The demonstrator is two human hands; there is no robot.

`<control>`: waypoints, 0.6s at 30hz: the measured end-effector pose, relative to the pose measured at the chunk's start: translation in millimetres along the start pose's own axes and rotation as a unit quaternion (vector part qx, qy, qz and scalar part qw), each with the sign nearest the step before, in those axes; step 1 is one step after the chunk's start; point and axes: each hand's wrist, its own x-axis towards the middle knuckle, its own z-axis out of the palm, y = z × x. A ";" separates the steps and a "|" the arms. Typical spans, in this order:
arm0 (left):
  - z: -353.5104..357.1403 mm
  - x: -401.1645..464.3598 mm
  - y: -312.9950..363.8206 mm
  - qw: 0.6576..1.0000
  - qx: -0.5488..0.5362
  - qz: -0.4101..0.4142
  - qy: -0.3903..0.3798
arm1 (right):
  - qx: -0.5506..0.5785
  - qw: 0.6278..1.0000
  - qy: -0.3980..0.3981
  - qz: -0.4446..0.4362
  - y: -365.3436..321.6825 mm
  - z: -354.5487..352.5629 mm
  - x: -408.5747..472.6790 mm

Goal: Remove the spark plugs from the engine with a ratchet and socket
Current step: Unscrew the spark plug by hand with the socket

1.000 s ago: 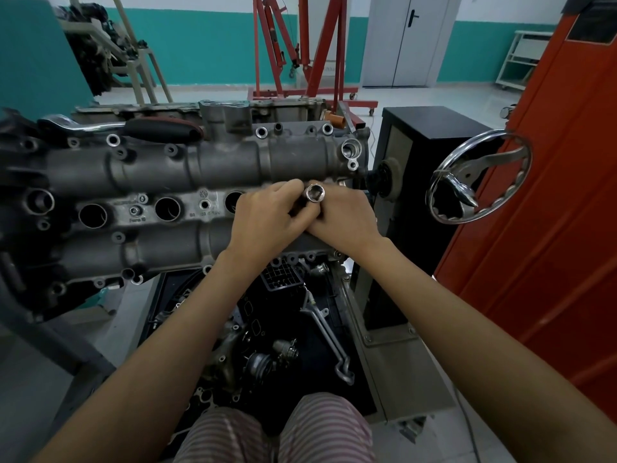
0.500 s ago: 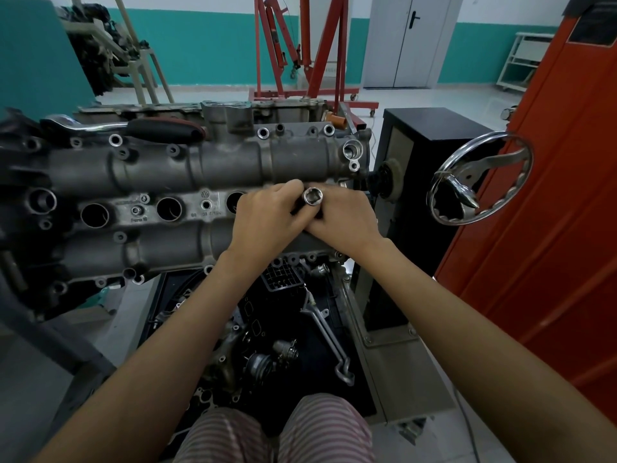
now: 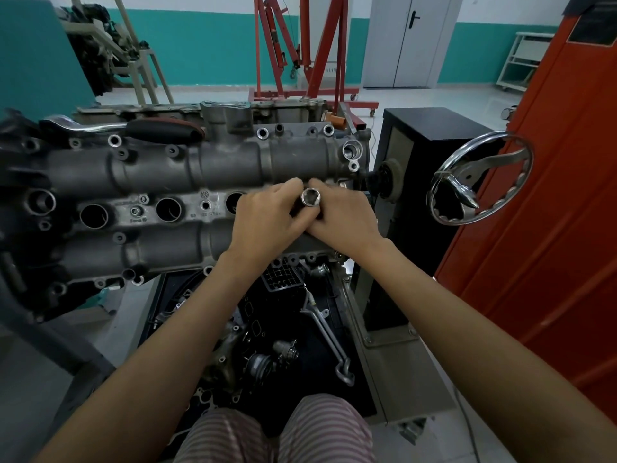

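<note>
Curling together at mid-frame, the fingers of the left hand (image 3: 267,218) and right hand (image 3: 344,222) wrap around a chrome socket (image 3: 310,197), whose open end faces the camera; its lower part is hidden between the hands. Both hands rest against the right end of the grey engine (image 3: 173,172), which spans the left half of the frame with three open plug wells along its middle. A ratchet (image 3: 127,128) with a black grip lies along the engine's top edge, upper left. A chrome handwheel (image 3: 480,182) stands right of the hands.
</note>
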 end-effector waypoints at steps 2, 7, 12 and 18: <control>1.2 -0.7 -2.5 1.000 0.011 0.011 0.004 | 0.014 1.000 0.003 -0.003 -0.5 -1.2 0.0; 0.2 -0.2 -0.4 1.000 0.003 0.022 0.003 | 0.020 1.000 0.000 -0.012 0.0 -1.3 -0.2; -2.5 0.6 6.5 1.000 -0.009 -0.004 -0.003 | 0.039 0.999 0.002 -0.009 0.3 -2.1 -1.5; -1.7 0.8 1.2 1.000 0.006 -0.003 -0.011 | 0.011 1.000 0.007 -0.001 0.4 0.4 0.3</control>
